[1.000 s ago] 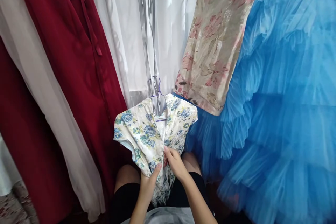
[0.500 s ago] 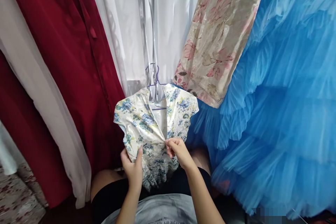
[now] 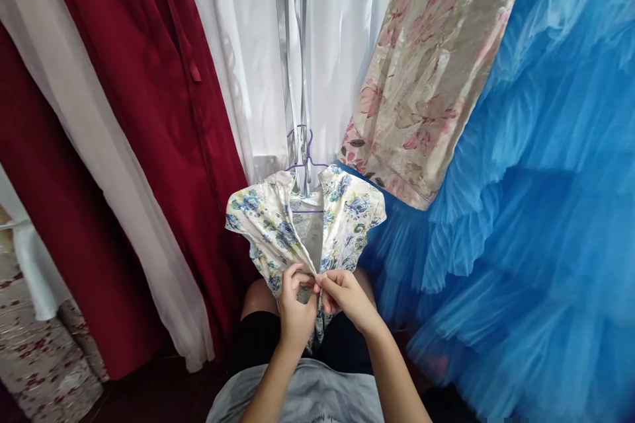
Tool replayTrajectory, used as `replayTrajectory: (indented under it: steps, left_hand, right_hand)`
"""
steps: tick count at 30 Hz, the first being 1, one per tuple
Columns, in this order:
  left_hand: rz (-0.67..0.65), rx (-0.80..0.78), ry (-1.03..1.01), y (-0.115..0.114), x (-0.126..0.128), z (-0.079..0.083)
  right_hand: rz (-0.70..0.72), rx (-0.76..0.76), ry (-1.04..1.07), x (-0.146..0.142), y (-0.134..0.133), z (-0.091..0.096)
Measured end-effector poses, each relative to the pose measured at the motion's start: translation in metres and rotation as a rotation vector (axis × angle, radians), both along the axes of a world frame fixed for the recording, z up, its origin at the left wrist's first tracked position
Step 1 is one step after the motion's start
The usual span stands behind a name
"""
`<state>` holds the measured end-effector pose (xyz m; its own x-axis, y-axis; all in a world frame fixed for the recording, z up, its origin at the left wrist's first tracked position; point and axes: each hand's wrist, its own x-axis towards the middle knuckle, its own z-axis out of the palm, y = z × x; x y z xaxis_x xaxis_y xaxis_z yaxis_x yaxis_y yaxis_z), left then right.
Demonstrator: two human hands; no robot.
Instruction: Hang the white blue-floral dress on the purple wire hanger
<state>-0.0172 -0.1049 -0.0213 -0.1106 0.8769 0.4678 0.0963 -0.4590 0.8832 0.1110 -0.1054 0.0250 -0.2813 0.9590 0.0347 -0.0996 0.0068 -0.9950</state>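
Observation:
A small white dress with blue flowers (image 3: 270,225) hangs on a purple hanger (image 3: 308,152) from a metal rail stand (image 3: 292,66). My left hand (image 3: 295,307) pinches the left edge of the dress's front opening. Pressed against it, my right hand (image 3: 347,297) pinches the right edge. Both hands meet at the bottom of the open neckline, fingers closed on the fabric. The lower part of the dress is hidden behind my hands and falls toward my lap.
Dark red dresses (image 3: 124,112) and a white garment (image 3: 84,145) hang at the left. White curtains (image 3: 337,46) are behind the stand. A beige dress with pink flowers (image 3: 421,73) and a big blue tulle skirt (image 3: 536,211) fill the right. Patterned floor (image 3: 40,357) shows at lower left.
My left hand has moved up from the lower left of the dress to the front opening and now meets the right hand. The view shifted slightly.

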Motion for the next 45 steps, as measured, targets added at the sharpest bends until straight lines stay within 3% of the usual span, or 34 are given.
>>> replayTrajectory:
  steps: [3,5,12,15,18,20,22,24,27,30,33,37,41,45]
  left_hand:
    - [-0.033,-0.009,0.086,-0.002,-0.004,0.001]
    - [-0.037,-0.009,0.158,-0.003,-0.004,0.001]
    - [-0.05,-0.015,0.281,0.003,-0.01,-0.005]
    - [-0.066,-0.028,0.292,0.008,-0.015,-0.017]
    - [-0.096,0.022,0.276,0.021,-0.017,-0.016]
    - [-0.088,0.106,0.252,0.036,-0.019,0.004]
    - [-0.027,0.23,0.226,0.056,-0.022,0.042]
    - [0.026,0.37,0.226,0.074,-0.026,0.092]
    - [-0.071,0.482,0.365,0.091,-0.029,0.161]
    - [-0.076,0.559,0.595,0.093,-0.023,0.2]
    - [0.058,0.599,0.638,0.09,-0.015,0.213]
    - [0.179,0.572,0.386,0.109,-0.027,0.224]
    - [0.263,0.434,0.006,0.156,-0.078,0.225]
    - [0.225,0.125,-0.474,0.185,-0.14,0.194]
  right_hand:
    - [-0.188,0.044,0.073,-0.006,0.011,0.01]
    - [-0.288,0.088,0.111,-0.009,0.028,0.026]
    - [-0.354,0.23,0.145,-0.007,0.11,0.137]
    - [-0.361,0.233,0.149,-0.002,0.124,0.164]
    - [-0.27,0.305,0.077,-0.003,0.119,0.161]
    - [-0.25,0.342,0.04,-0.005,0.11,0.15]
    - [-0.259,0.352,0.032,-0.005,0.101,0.14]
    - [-0.265,0.385,0.03,-0.003,0.092,0.134]
    - [-0.257,0.476,-0.001,0.004,0.08,0.134]
    - [-0.278,0.544,-0.045,0.009,0.076,0.135]
    - [-0.337,0.595,-0.116,0.007,0.085,0.129]
    - [-0.383,0.605,-0.285,-0.002,0.1,0.109]
    - [-0.333,0.53,-0.292,-0.009,0.102,0.088]
    - [-0.244,0.49,-0.269,-0.022,0.096,0.073]
